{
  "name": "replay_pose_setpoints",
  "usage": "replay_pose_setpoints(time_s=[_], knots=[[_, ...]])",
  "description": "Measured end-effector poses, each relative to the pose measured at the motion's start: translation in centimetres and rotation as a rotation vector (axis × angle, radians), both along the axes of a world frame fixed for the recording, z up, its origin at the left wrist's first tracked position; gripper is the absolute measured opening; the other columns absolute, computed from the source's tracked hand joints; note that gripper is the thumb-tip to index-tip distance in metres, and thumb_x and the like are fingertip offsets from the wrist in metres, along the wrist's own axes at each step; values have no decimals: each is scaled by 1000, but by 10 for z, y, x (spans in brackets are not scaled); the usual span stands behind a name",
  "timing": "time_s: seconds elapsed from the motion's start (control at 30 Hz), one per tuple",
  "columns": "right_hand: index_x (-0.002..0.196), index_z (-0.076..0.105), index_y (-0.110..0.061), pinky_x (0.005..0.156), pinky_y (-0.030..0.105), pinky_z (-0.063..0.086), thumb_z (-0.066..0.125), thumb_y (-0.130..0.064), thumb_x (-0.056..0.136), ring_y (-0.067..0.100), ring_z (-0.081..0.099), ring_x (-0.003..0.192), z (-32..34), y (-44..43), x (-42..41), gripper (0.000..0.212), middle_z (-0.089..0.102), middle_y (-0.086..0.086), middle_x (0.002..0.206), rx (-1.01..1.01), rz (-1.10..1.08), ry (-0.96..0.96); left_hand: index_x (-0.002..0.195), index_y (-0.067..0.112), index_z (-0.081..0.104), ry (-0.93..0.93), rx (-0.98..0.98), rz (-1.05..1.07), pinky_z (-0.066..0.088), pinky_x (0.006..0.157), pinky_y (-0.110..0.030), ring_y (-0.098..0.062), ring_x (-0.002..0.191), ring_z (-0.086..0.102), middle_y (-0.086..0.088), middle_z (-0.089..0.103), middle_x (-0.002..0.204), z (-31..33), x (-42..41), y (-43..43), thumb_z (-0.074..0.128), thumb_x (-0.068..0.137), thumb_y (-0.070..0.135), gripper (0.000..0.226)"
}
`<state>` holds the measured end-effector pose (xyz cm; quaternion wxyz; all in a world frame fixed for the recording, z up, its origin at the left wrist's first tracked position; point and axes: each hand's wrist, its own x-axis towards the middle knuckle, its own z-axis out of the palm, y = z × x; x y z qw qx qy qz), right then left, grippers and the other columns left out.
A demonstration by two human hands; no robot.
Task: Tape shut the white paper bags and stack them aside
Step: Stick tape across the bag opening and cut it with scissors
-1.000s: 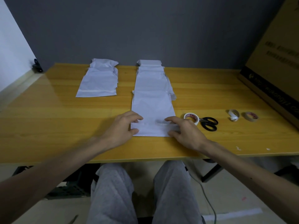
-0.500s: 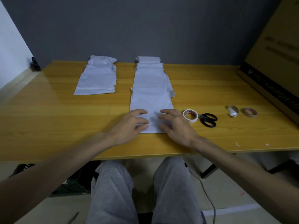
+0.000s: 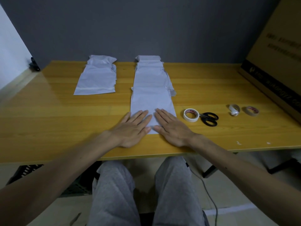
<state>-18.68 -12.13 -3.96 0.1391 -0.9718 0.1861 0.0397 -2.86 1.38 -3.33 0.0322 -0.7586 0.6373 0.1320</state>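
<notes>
Both the left hand (image 3: 132, 128) and right hand (image 3: 172, 128) lie flat, fingers straight, gripping nothing, pressing the nearest white paper bag (image 3: 152, 101) against the bench (image 3: 48, 121), probably to smooth its taped end at centre frame.

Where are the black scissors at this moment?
In the head view, the scissors lie on the table right of the right hand, directly beside the white tape roll.

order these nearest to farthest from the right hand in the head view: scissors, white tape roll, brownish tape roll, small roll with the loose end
1. white tape roll, just right of the right hand
2. scissors, right behind that roll, a little further right
3. small roll with the loose end, well off to the right
4. brownish tape roll, farthest right
</notes>
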Motion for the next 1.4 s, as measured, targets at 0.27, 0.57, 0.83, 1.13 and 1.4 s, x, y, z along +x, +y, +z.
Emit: replay_pose_setpoints(time_s=[0.27,0.57,0.83,1.13,1.4], knots=[[153,-8,-20,119,28,-7,13,-62,96,2,-17,143,-1,0,-1,73,-15,-7,159,-31,2,-1,149,28,-21,2,68,49,-16,117,-42,-5,140,-30,11,-31,154,8,-2,3,5,98,56,64],[153,-8,-20,120,30,-4,11,-68,91,4,-15,144,-1,0,0,81,-14,-7,160,-42,-3,3,148,25,-25,-23,146,112,-16,117,-45,-7,140,-31,12,-32,154,14,17,30,3,101,50,61],[153,-8,-19,120,29,-5,14,-65,94,5,-15,145,-2,2,2,77,-14,-6,160,-54,-13,2,151,13,-14,82,-130,205,-11,116,-24,-8,145,-19,3,-21,159,26,0,32,19,105,27,59],[152,-9,-17,120,29,-6,16,-60,97,6,-16,145,2,6,2,74,-15,-4,160,-54,-22,24,152,22,-15,-32,-39,55,-11,119,-36,-7,143,-24,7,-22,158,0,-15,2,5,102,44,58],[152,-9,-18,119,29,-6,14,-63,96,6,-17,145,3,5,-1,76,-15,-4,160,-67,-21,31,151,26,-16,-14,-14,86,-12,119,-42,-7,143,-24,12,-24,157,3,-15,3,5,100,50,60]])
